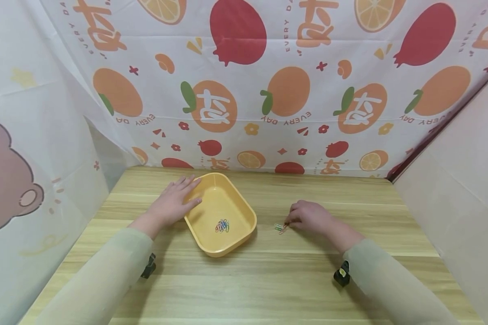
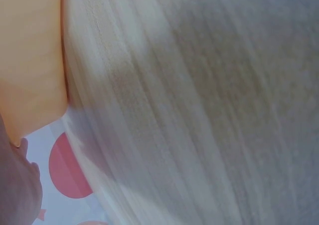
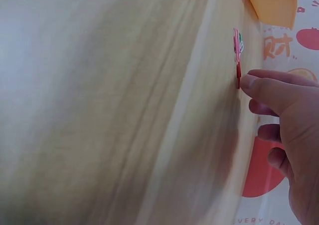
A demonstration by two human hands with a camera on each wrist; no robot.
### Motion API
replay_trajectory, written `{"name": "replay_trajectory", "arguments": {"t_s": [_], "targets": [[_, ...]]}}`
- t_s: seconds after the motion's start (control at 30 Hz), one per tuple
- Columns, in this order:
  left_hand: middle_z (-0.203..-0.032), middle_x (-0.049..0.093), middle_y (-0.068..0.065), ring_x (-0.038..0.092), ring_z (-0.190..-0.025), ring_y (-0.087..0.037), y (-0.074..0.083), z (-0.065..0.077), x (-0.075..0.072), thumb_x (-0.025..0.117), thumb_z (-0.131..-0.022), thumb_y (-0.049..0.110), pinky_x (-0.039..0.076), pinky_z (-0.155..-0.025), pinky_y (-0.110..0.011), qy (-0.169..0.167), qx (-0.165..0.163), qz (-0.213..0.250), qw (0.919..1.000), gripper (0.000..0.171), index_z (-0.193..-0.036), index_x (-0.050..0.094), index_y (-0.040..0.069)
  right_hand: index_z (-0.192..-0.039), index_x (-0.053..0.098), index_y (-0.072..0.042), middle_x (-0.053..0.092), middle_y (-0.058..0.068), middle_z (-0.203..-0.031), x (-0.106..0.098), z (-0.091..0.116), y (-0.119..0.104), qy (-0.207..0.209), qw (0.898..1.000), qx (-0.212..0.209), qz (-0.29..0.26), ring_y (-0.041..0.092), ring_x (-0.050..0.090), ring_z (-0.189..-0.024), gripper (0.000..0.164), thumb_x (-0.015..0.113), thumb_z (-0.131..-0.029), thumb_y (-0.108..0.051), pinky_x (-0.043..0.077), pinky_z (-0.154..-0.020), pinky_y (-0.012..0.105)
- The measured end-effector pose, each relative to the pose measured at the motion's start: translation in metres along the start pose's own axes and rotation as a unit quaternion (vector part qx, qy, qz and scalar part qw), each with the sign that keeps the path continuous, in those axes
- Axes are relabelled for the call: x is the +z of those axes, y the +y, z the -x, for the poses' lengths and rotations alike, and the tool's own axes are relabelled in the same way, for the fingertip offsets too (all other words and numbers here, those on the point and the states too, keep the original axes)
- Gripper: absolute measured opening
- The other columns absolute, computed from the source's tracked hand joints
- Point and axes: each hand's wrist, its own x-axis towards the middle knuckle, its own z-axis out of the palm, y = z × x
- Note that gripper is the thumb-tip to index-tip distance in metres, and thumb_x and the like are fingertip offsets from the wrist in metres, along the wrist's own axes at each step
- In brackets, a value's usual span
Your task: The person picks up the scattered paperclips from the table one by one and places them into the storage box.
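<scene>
Going near to far from my end of the feed: two pale sleeves (image 1: 386,275) reach in, and I've got the right hand (image 1: 309,217) down at a tiny bunch of loose paper clips (image 1: 279,227) on the counter (image 1: 268,280). I'd call this the pick-up step. Thumb and fingers are nearly together, tips right at a red clip (image 3: 239,70); honestly can't tell if it's properly pinched. The other loose ones lie just past the tips, on the tray side. Next move imo wants a light nip on one clip and a lift that doesn't drag its neighbors. Across from that, the yellow tray (image 1: 214,198) has a small heap of clips (image 1: 222,225) toward its near end. The left hand (image 1: 175,201) rests on its left rim, fingers loosely spread, not curled round anything I can make out. Fruit-print cloth (image 1: 284,124) hangs behind.
</scene>
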Motion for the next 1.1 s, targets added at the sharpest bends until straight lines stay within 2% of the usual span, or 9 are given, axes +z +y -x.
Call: {"name": "replay_trajectory", "arguments": {"t_s": [0.37,0.63,0.87,1.1], "targets": [[-0.165,0.017,-0.009,0.01,-0.15,-0.038,-0.003,0.0,0.004,0.049,-0.101,0.05,0.009,-0.12,-0.059,0.008,0.003,-0.005,0.9999,0.07,-0.159,0.023,0.024,-0.091,0.08,-0.024,0.063,-0.012,-0.084,0.001,-0.009,0.005,-0.03,1.0,-0.005,0.006,0.008,0.056,-0.081,0.008,0.081,-0.084,-0.021,0.053,-0.074,0.03],[-0.165,0.016,-0.009,0.009,-0.151,-0.038,-0.002,0.0,0.002,0.046,-0.1,0.055,0.006,-0.121,-0.057,0.003,-0.001,-0.005,1.0,0.071,-0.159,0.023,0.024,-0.09,0.079,-0.024,0.063,-0.011,-0.085,-0.002,-0.014,0.006,-0.048,0.999,0.005,-0.007,0.009,0.057,-0.082,0.008,0.08,-0.084,-0.019,0.054,-0.075,0.031],[-0.165,0.016,-0.01,0.008,-0.151,-0.038,-0.002,0.0,0.0,0.046,-0.101,0.053,0.007,-0.121,-0.057,-0.002,0.0,-0.012,0.9999,0.07,-0.16,0.022,0.023,-0.087,0.075,-0.023,0.062,-0.013,-0.084,-0.007,-0.023,0.006,-0.105,0.993,0.036,-0.034,0.007,0.056,-0.082,0.006,0.078,-0.087,-0.018,0.053,-0.078,0.031],[-0.165,0.017,-0.009,0.01,-0.15,-0.038,0.0,-0.001,0.0,0.05,-0.101,0.05,0.007,-0.121,-0.057,0.004,-0.001,-0.005,1.0,0.069,-0.159,0.024,0.023,-0.079,0.067,-0.024,0.054,-0.011,-0.078,-0.015,-0.034,0.003,-0.171,0.978,0.088,-0.075,0.009,0.05,-0.074,0.016,0.074,-0.088,-0.013,0.047,-0.071,0.029]]}}
